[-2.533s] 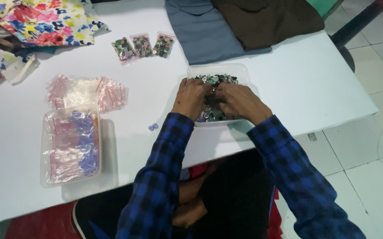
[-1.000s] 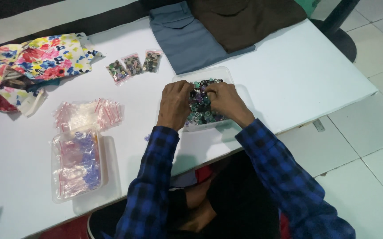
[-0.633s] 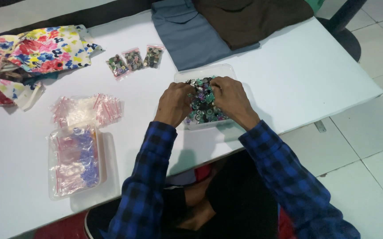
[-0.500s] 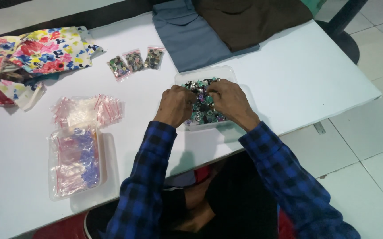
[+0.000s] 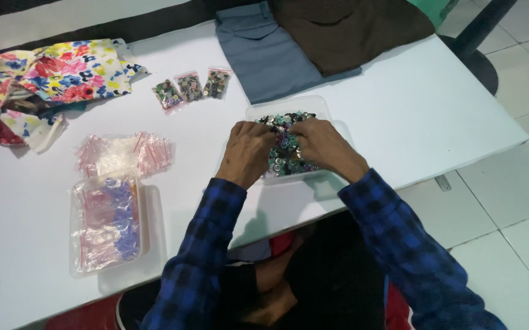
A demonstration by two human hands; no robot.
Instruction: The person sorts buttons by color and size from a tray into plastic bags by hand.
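Clear plastic formed the shallow tray (image 5: 321,107) that sat on the white worktop (image 5: 411,116) near its front edge, heaped with small round buttons (image 5: 286,160) in green, grey and dark tones. Both hands were buried in the heap, the left hand (image 5: 249,153) and right hand (image 5: 321,145) curled with fingertips among the pieces; whether either pinched anything could not be told. A careless sweep might have scattered the hard, slippery buttons off the light tray to the floor. Three small filled bags (image 5: 191,87) lay beyond, empty red-striped zip bags (image 5: 124,153) to the left, and folded cloth further off.
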